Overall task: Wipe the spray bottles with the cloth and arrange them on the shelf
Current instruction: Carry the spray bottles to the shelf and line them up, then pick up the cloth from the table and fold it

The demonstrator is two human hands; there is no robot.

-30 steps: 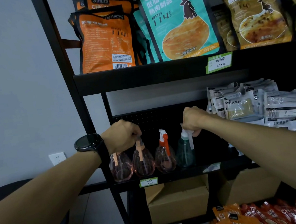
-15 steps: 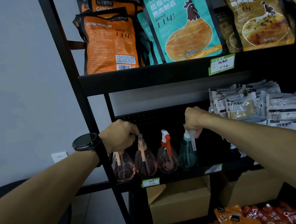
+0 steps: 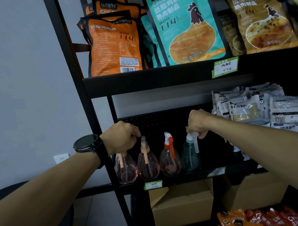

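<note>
Head view: left hand (image 3: 121,137) grips leftmost pink spray bottle (image 3: 125,167) head, right hand (image 3: 198,123) pinches green spray bottle (image 3: 189,156) head; bottles upright, at 6 o'clock below each fist.

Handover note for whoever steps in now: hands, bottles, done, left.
Left hand: grips the head of the leftmost pink bottle.
Right hand: grips the trigger head of the green bottle.
Four bottles stand in a row on the shelf; between the held ones, a second pink bottle and an orange-trigger bottle.
Done: all four shelved upright.
Left: no cloth in view, so wiping unconfirmed; release both.
</note>
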